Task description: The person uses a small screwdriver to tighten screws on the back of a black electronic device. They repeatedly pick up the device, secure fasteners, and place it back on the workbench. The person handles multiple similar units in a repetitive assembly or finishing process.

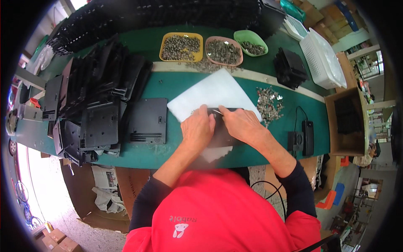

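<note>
Head view: red top (218, 210) w/ dark sleeves (300, 189) at bottom of frame; lower left, open carton (73, 185) on speckled floor (94, 212), papers (107, 197) inside. Frame centre, dark panel (222, 130) lies flat on white pad (220, 90), partly hidden by both hands. L hand (198, 129) half curled at panel's left/upper edge; can't tell if it grips anything. R hand (243, 124) bent over panel's upper right, fingers partly closed by a thin shiny pc (217, 111); can't tell which hand has hold of it. Green tabletop (268, 138) bends across frame: single black plate (149, 117) left of pad, tall leaning pile of black plates (105, 80) beyond that; right of pad, loose metal bits (270, 105), then black device (308, 138) w/ cable. Cardboard box (347, 149) at right edge of tbl. Further up, pale strip (273, 78) crosses tbl; behind it, yellow tray (197, 55), pink tray (206, 49) & green bowl (245, 36), all w/ small metal pcs. Upper right: black stack (290, 67), white basket (321, 54), cartons (331, 21) in bkgd. Top: long row of dark parts (168, 17). Far left: bicycle (29, 216) in bright light.
</note>
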